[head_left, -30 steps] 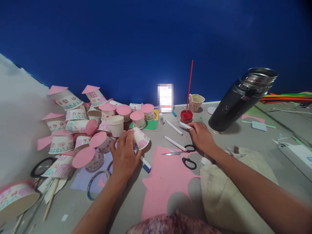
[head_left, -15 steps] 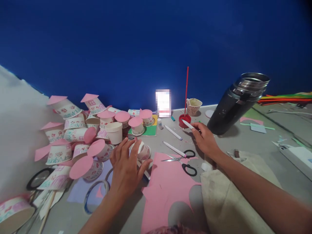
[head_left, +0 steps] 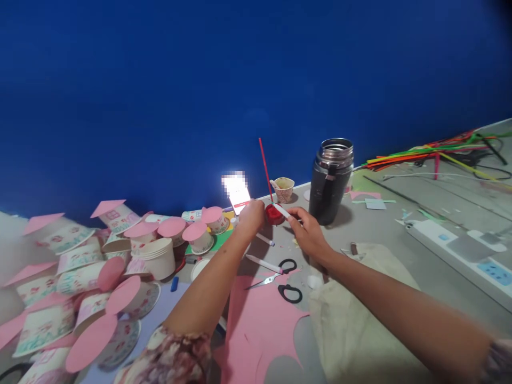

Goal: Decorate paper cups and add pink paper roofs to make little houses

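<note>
My right hand (head_left: 307,230) pinches a white marker (head_left: 281,211), its green tip pointing left over a small red pot (head_left: 274,217) with a red stick in it. Reaching forward, my left hand (head_left: 252,217) is between the lit phone (head_left: 241,204) and the red pot; its fingers are curled, and whatever they hold is hidden. Below it lie two more white markers, one with a purple end (head_left: 264,263). Open black-handled scissors (head_left: 290,293) rest partly on cut pink paper (head_left: 256,330).
Several decorated paper cups (head_left: 80,280) with pink paper discs crowd the left, beside a stack of plain cups (head_left: 159,258). A dark open thermos (head_left: 330,189) stands right of my hands. Further right are beige cloth (head_left: 360,309), a power strip (head_left: 464,261) and colourful pipe cleaners (head_left: 416,154).
My left hand has moved from the paper cup forward and right to beside the phone and red pot. My right hand still holds the marker. The view has shifted right.
</note>
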`<state>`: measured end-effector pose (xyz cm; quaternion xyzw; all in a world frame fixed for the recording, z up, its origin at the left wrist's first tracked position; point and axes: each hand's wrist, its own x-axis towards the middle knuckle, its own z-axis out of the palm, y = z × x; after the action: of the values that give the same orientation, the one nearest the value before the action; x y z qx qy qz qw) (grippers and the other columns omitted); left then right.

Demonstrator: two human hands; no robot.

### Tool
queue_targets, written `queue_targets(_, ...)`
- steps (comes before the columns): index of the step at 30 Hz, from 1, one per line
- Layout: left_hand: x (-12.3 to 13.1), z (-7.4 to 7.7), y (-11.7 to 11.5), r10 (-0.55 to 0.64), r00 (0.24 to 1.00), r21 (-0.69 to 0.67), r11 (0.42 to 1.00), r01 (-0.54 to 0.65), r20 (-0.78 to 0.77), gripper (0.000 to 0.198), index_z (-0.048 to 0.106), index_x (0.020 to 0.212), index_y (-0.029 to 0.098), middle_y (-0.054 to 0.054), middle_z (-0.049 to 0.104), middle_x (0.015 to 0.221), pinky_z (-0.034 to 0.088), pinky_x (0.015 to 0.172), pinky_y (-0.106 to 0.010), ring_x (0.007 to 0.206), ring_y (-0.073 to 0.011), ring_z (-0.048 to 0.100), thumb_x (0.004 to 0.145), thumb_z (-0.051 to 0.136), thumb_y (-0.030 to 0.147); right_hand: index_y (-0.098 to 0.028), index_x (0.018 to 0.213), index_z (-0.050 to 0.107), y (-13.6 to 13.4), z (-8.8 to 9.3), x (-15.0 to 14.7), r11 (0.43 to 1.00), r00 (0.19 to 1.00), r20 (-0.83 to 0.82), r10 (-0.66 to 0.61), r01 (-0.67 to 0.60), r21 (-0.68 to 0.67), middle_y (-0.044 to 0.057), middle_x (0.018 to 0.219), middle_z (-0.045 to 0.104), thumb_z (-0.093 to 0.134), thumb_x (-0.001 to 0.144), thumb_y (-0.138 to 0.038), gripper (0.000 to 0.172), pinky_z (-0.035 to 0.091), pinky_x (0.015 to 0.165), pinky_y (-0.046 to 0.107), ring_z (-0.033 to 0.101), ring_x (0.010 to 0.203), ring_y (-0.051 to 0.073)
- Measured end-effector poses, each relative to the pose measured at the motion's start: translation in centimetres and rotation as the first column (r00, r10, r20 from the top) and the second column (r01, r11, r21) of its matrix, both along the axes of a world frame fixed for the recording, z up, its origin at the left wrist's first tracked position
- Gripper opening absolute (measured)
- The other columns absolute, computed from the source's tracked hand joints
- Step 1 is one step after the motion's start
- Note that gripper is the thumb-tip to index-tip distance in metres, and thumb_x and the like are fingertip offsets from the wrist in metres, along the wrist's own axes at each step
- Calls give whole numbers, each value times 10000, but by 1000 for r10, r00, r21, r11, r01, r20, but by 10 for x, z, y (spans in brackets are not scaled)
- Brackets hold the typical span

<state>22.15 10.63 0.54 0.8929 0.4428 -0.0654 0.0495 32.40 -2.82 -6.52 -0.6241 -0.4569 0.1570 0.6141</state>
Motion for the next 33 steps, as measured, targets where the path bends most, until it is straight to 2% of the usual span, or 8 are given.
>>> queue_targets(9, 11, -19, 9, 40, 997, -28, 999, -38, 59, 405, 626, 1344, 192, -110, 652, 1352, 603, 958, -468, 1168, -267, 677, 990, 690, 380, -222, 1008, 687, 7, 2, 2, 1000, 993, -122, 7, -7, 0, 38, 970, 769, 537, 932, -315, 193, 536, 860, 351, 674, 882, 196)
queue_targets(12, 7, -12, 3, 22, 992, -3, 1000, -22, 127, 349, 653, 1289, 172, -126, 671, 1296, 604, 928, -450, 1129, -272, 695, 984, 694, 336, -226, 978, 684, 7, 5, 2, 1000, 987, -159, 3, -4, -4, 27, 921, 760, 530, 926, -300, 178, 546, 815, 336, 673, 833, 187)
queue_targets(15, -10, 3, -9, -7, 963, 68, 998, -12, 270, 186, 694, 1100, 116, -215, 673, 1166, 569, 842, -445, 1013, -326, 736, 966, 568, 134, -226, 975, 670, 6, 9, 0, 1000, 981, -191, 18, -19, -2, 21, 867, 741, 503, 929, -284, 183, 543, 714, 310, 659, 754, 175)
queue_targets(20, -59, 24, -36, -55, 852, 133, 991, -17, 520, 188, 655, 1100, 191, -113, 730, 1071, 562, 830, -385, 960, -255, 732, 991, 503, 210, -225, 1038, 654, 0, 12, -8, 996, 976, -199, 92, -87, 35, 25, 860, 729, 491, 973, -356, 219, 502, 596, 290, 628, 690, 173)
queue_targets(23, -79, 25, -48, 0, 633, -32, 999, 39, 774, 144, 674, 1032, 216, -56, 747, 928, 553, 729, -329, 817, -211, 722, 940, 573, 262, -225, 998, 684, -5, 14, -11, 992, 981, -150, 120, -112, 58, 30, 890, 729, 531, 981, -396, 230, 508, 667, 313, 632, 759, 189)
queue_targets(26, -87, 20, -56, 196, 368, -244, 966, 87, 909, 149, 694, 993, 211, -46, 768, 914, 538, 697, -300, 795, -195, 726, 877, 665, 301, -229, 969, 699, -10, 17, -14, 989, 988, -86, 132, -126, 72, 19, 884, 718, 557, 981, -410, 230, 513, 746, 340, 629, 792, 199)
queue_targets(30, -89, 13, -60, 420, 160, -441, 888, 129, 893, 348, 739, 1143, 200, -57, 808, 915, 531, 726, -292, 848, -197, 747, 817, 763, 321, -237, 959, 689, -17, 20, -19, 984, 987, -8, 159, -157, 81, 25, 912, 729, 534, 991, -393, 222, 519, 803, 357, 648, 839, 216)
queue_targets(33, -88, 8, -59, 615, -3, -603, 774, 194, 789, 352, 752, 1047, 192, -62, 817, 912, 529, 766, -296, 871, -195, 757, 759, 844, 374, -241, 950, 682, -20, 20, -25, 979, 981, 48, 189, -192, 73, 28, 915, 722, 537, 989, -373, 200, 514, 813, 354, 650, 862, 222)
